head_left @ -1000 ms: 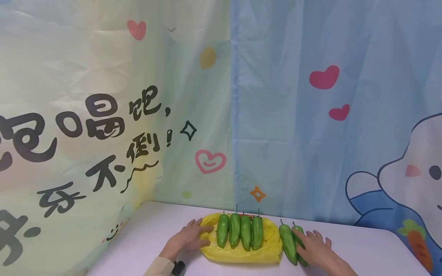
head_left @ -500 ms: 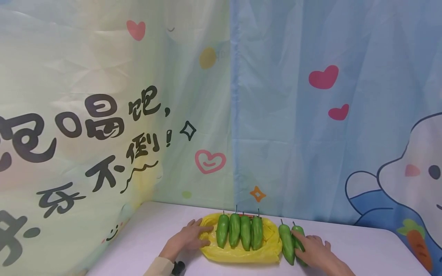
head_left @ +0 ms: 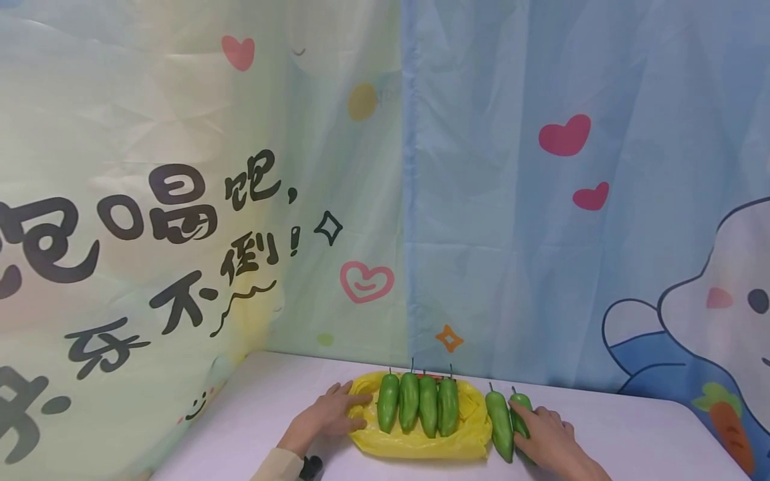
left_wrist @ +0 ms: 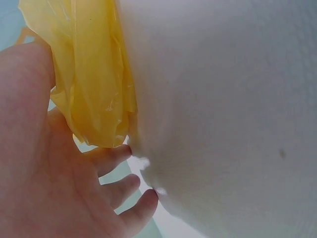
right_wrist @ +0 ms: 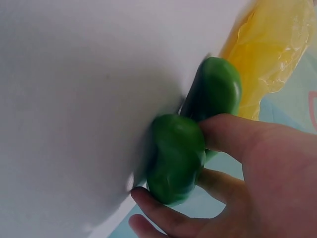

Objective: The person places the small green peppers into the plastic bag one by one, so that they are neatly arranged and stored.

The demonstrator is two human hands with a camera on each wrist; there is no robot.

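Several long green peppers (head_left: 409, 402) with thin stems lie side by side on a crumpled yellow plastic bag (head_left: 415, 446). My left hand (head_left: 331, 409) rests at the bag's left edge, with its thumb and index finger on the plastic and the other fingers spread. Right of the bag, two more peppers lie on the table, the nearer one to the bag a loose green pepper (head_left: 500, 427). Around the outer green pepper (right_wrist: 176, 158) are the thumb and fingers of my right hand (head_left: 549, 437), which partly hides it in the head view.
The white table (head_left: 637, 441) ends at printed cloth curtains (head_left: 481, 200) behind and to the left. Beside my left wrist sits a small dark object (head_left: 311, 467), partly hidden. A bit of red print shows behind the peppers on the bag.
My right hand has drawn its fingers in around the outer pepper. The inner loose pepper's lower end has shifted slightly left, toward the bag. My left hand stays where it was.
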